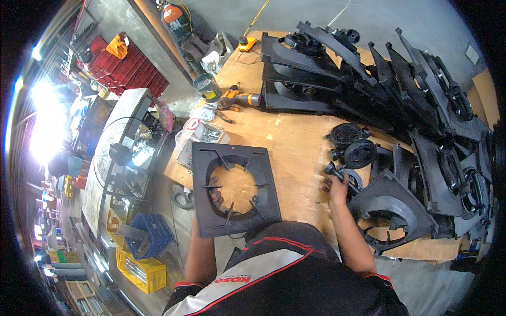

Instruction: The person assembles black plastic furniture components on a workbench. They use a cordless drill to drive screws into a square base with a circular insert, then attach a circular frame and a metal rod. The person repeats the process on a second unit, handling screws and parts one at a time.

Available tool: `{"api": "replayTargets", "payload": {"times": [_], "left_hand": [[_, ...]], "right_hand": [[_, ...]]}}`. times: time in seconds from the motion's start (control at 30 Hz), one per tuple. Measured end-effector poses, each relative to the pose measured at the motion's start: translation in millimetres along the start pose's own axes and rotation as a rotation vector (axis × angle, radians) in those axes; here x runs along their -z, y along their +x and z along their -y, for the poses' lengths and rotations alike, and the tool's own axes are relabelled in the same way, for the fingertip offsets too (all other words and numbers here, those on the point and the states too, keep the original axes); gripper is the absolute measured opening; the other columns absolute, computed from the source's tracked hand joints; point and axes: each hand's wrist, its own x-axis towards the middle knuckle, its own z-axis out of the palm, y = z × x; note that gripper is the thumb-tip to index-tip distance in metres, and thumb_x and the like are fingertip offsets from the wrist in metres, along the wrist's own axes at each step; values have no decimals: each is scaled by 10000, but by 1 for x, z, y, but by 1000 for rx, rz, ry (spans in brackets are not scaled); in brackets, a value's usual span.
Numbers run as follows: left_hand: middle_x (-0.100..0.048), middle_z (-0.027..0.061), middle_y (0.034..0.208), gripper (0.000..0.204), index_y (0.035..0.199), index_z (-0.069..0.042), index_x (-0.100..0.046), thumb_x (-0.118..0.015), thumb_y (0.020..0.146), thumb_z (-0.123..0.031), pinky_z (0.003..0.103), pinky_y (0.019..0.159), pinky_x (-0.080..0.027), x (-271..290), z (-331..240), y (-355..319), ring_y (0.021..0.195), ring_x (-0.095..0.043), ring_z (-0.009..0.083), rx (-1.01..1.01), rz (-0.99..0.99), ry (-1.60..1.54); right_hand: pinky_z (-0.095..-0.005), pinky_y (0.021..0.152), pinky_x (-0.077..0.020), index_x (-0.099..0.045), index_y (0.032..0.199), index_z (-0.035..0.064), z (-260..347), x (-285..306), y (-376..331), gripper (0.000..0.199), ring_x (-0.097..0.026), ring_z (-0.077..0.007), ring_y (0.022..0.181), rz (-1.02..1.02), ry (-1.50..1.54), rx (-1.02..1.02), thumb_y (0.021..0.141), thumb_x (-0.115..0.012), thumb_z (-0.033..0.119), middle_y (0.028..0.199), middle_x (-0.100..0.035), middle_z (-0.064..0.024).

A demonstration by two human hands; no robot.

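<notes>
A square black metal frame [234,159] with a round opening and inward prongs lies on the wooden table [295,137] in front of me. My left hand [215,197] reaches from under its near-left side, fingers showing inside the opening, holding the frame. My right hand [337,185] is closed on a black cast burner part [333,170] at the table's right. Two round black burner heads [352,143] lie just beyond it.
Many black frames [400,79] are stacked across the far and right side of the table. An orange power drill [240,98], a tin can [206,84] and bags of screws [203,134] lie at the far left. A fan [118,155] and yellow and blue crates [139,247] stand on the floor left.
</notes>
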Motion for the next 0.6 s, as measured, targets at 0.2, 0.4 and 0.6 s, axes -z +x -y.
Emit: {"api": "replayTargets", "payload": {"times": [0.2, 0.4, 0.6], "left_hand": [[-658, 141, 962, 579, 1373, 42, -453, -531, 987, -383, 385, 784, -531, -8, -26, -3, 883, -641, 255, 27, -164, 62], [-672, 172, 1038, 619, 1359, 44, -476, -538, 966, -430, 404, 811, -537, -59, -58, 4, 915, -656, 281, 46, -419, 363], [-658, 213, 1148, 588, 1338, 10, -510, -602, 924, -398, 481, 844, -549, -20, -102, 24, 983, -659, 338, 273, -367, 566]], "right_hand": [[-324, 615, -509, -369, 1402, 149, -6, -3, 11, 595, -657, -189, 827, -110, -79, 87, 860, -612, 111, 982, -639, -73], [-305, 596, -504, -491, 1287, 81, -20, 5, 13, 470, -643, -181, 768, -13, -258, 68, 827, -580, 48, 964, -662, -90], [-281, 727, -514, -701, 1014, 31, -32, -42, -48, 189, -619, -144, 815, 221, -320, 187, 848, -639, 99, 977, -671, -49]]}}
